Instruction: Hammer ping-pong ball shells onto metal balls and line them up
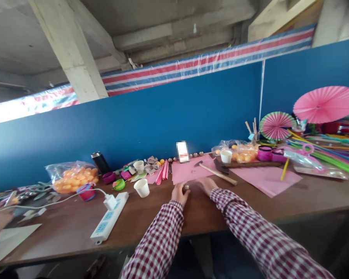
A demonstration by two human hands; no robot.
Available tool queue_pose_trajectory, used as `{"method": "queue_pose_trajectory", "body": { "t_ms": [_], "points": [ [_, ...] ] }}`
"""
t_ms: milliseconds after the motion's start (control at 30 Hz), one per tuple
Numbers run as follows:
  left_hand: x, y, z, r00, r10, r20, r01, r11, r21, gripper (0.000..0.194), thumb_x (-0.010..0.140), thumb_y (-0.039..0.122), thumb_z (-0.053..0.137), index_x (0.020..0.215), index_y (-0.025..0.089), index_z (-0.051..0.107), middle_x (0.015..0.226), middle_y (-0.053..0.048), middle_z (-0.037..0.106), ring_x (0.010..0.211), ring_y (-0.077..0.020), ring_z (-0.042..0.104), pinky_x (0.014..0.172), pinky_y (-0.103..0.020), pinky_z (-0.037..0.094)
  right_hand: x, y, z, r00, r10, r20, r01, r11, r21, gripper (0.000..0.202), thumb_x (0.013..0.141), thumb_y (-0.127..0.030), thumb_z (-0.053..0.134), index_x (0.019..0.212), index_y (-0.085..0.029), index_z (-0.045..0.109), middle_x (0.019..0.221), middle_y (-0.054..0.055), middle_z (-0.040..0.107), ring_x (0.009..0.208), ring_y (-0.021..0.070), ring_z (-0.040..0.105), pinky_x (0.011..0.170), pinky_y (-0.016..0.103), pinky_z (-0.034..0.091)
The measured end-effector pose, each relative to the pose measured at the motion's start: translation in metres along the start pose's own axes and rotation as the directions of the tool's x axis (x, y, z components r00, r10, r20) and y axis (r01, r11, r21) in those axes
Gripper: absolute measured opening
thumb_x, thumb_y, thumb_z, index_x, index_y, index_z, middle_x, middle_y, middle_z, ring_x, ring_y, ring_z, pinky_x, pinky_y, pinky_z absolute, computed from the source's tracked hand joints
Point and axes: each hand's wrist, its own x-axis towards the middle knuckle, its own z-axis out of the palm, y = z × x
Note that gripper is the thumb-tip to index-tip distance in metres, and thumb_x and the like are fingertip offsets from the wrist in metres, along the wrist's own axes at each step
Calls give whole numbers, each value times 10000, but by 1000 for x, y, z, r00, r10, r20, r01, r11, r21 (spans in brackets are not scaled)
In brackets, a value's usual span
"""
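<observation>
Blue partition (163, 124) panels stand along the back edge of the brown bench (203, 217), which stretches toward both sides. Checked maroon-and-white sleeves (159, 240) reach in over the front edge, near its middle. Pink sheets (270, 180) lie flat on the bench, one set right of the middle, another farther back in front of the hands. Toward the back right corner stands a large pink fan (325, 104), with a smaller green-rimmed fan (277, 126) to its left. A clear bag of orange balls (75, 179) sits near the back edge on the left side; forward of it, a white power strip (110, 219) slants toward the front edge, a plug in its far end. The hammer (219, 173) lies with its head on the middle pink sheet and its wooden handle pointing right. Just in front of that sheet, the left hand (179, 193) pinches the small brown ball (186, 187) between thumb and fingers. Beside it, the right hand (206, 185) is blurred — whether its fingers are spread or pressed together, I cannot tell. One white paper cup (141, 188) stands left of the left hand. Smallest are the round brown balls (195, 155) — they line the back edge, beyond the middle sheet.
</observation>
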Motion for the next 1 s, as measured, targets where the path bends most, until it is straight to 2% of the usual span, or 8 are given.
{"method": "queue_pose_trajectory", "body": {
  "t_ms": [133,233,433,600,767,1000],
  "points": [
    [-4,0,-1,1000,2,11,-2,1000,-11,421,635,174,583,1053,169,529,1045,-66,577,999,-187,509,913,-355,380,-12,4,-4,982,163,-93,-162,987,14,336,837,-204,304,1065,-190,550,1055,61,593,940,160,534,810,263,369],
    [-5,0,-1,1000,-9,4,9,1000,-8,434,636,148,573,1065,191,521,1054,-51,574,1010,-184,507,916,-357,379,-17,5,-7,964,239,-116,-239,971,17,330,839,-214,302,1034,-194,568,1010,68,610,908,178,543,773,277,375],
    [-7,3,-1,999,-35,-20,35,999,-4,424,629,206,605,1045,156,537,1005,-75,597,935,-186,552,863,-340,421,-18,-2,-10,975,198,-101,-197,980,17,256,805,-234,395,904,-208,629,944,38,631,892,159,525,831,254,327],
    [-11,7,-3,1000,-5,5,5,1000,-11,453,613,236,631,1048,144,543,1042,-87,589,983,-198,530,898,-354,395,-19,-5,-12,977,195,-86,-195,981,11,232,792,-244,415,833,-206,640,885,37,637,860,165,511,767,252,337],
    [-16,11,-4,1000,-7,16,7,999,-34,412,647,179,592,1055,170,539,1036,-66,598,968,-176,542,883,-344,412,-19,-5,-15,974,208,-85,-209,978,5,193,763,-211,442,762,-187,633,818,43,635,790,159,513,697,242,336],
    [-16,5,0,998,-63,-9,62,995,-83,429,641,164,600,1064,165,531,1039,-73,603,970,-183,553,888,-354,414,-19,-5,-15,967,216,-138,-216,976,19,210,796,-244,400,774,-192,603,822,34,618,794,145,514,703,229,326]
  ]
}}
